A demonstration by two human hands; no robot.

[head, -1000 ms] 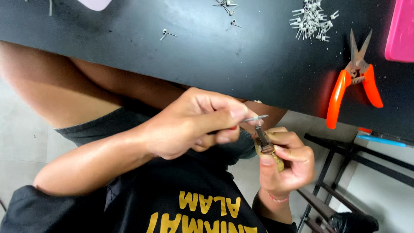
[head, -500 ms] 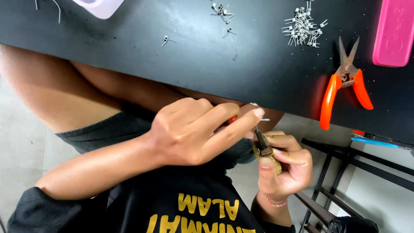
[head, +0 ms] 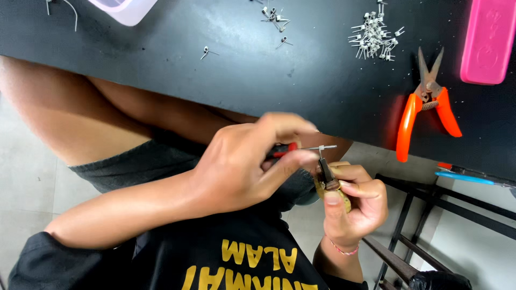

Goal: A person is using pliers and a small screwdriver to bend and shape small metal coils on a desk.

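Left hand (head: 242,166) closed around a red-handled thin tool (head: 309,149), its metal shaft pointing sideways with a small wire coil (head: 321,148) on it. Right hand (head: 357,207) gripped on a dark-tipped tool (head: 327,174) with a yellowish handle, tip just beneath the coil; both held over the lap, just off the black table (head: 226,80) edge. On the table: a heap of finished wire coils (head: 372,36), orange snips (head: 427,102) lying open, a pink case (head: 489,40), and a pale plastic container (head: 124,8) at the top edge, contents not visible.
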